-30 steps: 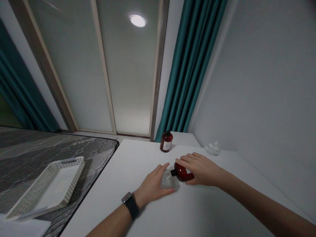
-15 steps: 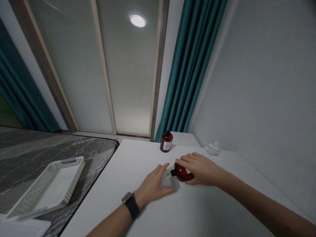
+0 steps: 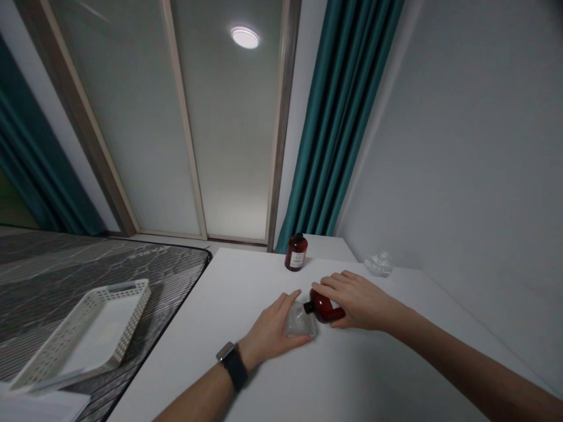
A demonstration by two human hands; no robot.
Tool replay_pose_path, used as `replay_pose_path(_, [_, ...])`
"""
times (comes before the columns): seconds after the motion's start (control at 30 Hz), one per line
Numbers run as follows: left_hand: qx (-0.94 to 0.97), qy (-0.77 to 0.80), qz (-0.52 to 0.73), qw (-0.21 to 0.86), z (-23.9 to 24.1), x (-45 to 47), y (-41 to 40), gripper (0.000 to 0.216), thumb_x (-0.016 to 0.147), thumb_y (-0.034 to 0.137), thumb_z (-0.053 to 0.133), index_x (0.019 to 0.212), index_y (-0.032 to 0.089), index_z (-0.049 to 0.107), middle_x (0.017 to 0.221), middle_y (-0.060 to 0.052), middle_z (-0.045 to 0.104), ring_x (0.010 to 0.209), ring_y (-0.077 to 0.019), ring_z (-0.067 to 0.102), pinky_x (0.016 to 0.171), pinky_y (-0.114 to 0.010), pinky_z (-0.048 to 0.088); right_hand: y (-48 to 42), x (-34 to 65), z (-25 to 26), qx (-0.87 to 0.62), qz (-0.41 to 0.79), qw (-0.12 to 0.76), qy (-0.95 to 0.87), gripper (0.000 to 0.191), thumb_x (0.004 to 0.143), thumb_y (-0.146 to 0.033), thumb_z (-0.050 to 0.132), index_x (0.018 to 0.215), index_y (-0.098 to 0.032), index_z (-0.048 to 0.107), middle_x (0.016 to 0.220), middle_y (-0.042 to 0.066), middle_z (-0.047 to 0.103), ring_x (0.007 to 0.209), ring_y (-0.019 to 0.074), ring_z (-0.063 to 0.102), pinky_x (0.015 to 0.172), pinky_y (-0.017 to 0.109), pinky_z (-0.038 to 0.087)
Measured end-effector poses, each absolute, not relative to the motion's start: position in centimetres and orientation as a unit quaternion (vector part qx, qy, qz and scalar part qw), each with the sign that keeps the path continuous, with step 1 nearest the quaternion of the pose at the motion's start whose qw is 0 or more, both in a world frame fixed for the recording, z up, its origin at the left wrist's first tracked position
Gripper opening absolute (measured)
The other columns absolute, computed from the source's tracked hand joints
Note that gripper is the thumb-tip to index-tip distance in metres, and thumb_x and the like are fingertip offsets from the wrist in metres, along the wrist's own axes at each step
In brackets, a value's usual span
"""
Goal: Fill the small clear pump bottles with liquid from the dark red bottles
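My left hand (image 3: 269,332), a dark watch on its wrist, is closed around a small clear glass bottle (image 3: 299,320) that rests on the white table (image 3: 246,281). My right hand (image 3: 358,300) lies over a dark red bottle (image 3: 323,307) that is on its side, black cap pointing left toward the clear bottle; its fingers curl over the bottle's body. The two bottles almost touch.
A second dark red bottle (image 3: 296,252) stands upright at the table's far edge. A clear glass object (image 3: 379,264) sits by the right wall. A white perforated tray (image 3: 88,334) lies on the grey patterned surface (image 3: 145,266) to the left. Teal curtains (image 3: 338,117) hang behind.
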State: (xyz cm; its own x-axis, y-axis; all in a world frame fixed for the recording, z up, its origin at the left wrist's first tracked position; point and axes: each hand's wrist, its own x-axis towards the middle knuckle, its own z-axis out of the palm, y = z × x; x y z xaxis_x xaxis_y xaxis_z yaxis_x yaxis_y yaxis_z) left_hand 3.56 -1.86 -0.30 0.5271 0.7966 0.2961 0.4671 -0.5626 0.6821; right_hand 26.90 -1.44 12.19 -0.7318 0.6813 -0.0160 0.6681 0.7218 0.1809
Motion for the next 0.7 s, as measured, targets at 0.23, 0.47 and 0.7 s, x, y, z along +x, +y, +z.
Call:
replay_pose_path(0.23, [0.830,0.381,0.301,0.276,-0.23,3.59,-1.93,0.090,0.077,0.038,0.081,0.150,0.024,0.031,0.129,-0.012,0.056,0.117,-0.0310,0.060,0.102,-0.047,0.049,-1.33,26.95,12.08,0.359,0.086,0.036,0.929,0.066,0.072,-0.036,0.084,0.129,-0.020,0.054,0.117,0.012,0.070,0.099,0.0318,0.066,0.085,0.043,0.048])
replay_pose_path(0.47, [0.830,0.380,0.302,0.275,-0.22,3.68,-1.87,0.090,0.076,0.038,0.081,0.150,0.022,0.032,0.129,-0.013,0.057,0.117,-0.0315,0.059,0.102,-0.047,0.049,-1.27,26.97,12.08,0.349,0.093,0.024,0.932,0.063,0.073,-0.035,0.082,0.128,-0.019,0.055,0.112,0.011,0.071,0.095,0.0312,0.066,0.082,0.042,0.048])
replay_pose_path(0.7, [0.829,0.381,0.304,0.274,-0.34,3.62,-1.86,0.090,0.076,0.039,0.081,0.150,0.023,0.032,0.128,-0.012,0.057,0.117,-0.0310,0.060,0.102,-0.047,0.049,-1.31,26.81,12.30,0.350,0.092,0.037,0.931,0.062,0.073,-0.035,0.083,0.126,-0.019,0.056,0.112,0.011,0.071,0.095,0.0306,0.066,0.081,0.040,0.047])
